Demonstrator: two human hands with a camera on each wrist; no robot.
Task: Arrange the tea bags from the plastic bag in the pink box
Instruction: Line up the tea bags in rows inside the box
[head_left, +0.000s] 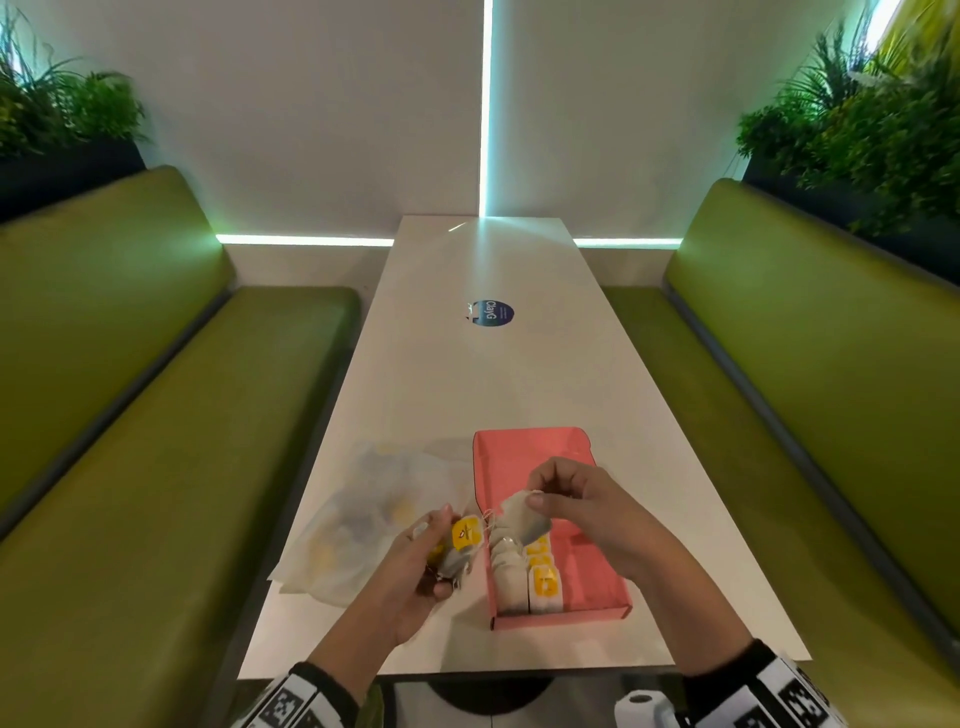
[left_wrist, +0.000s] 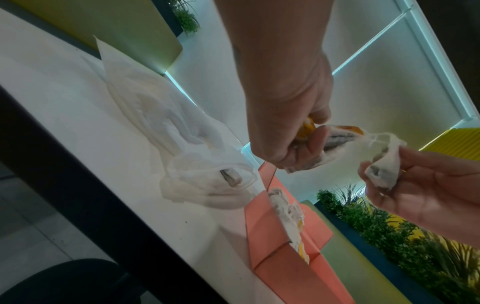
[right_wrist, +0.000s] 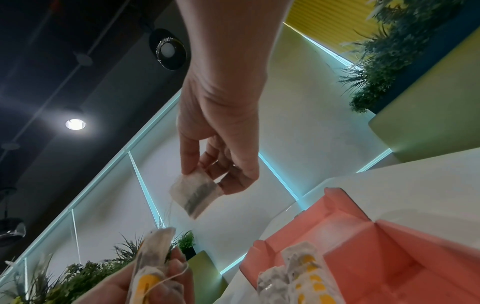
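Observation:
The pink box (head_left: 582, 545) lies open on the white table (head_left: 493, 384), with a row of tea bags (head_left: 524, 577) with yellow tags along its left side. My right hand (head_left: 537, 496) pinches one tea bag (head_left: 522, 519) by its top corner above the box; this tea bag (right_wrist: 197, 193) hangs from thumb and fingers. My left hand (head_left: 441, 551) grips a bunch of tea bags (head_left: 465, 540) just left of the box. Thin strings run between the bunch (left_wrist: 335, 142) and the pinched bag (left_wrist: 384, 172). The crumpled clear plastic bag (head_left: 374, 514) lies left of the box with tea bags inside.
A round blue sticker (head_left: 491, 314) sits mid-table. Green benches (head_left: 156, 441) flank the table on both sides, with planters (head_left: 857, 130) behind them. A white paper roll (head_left: 641, 706) shows below the near table edge.

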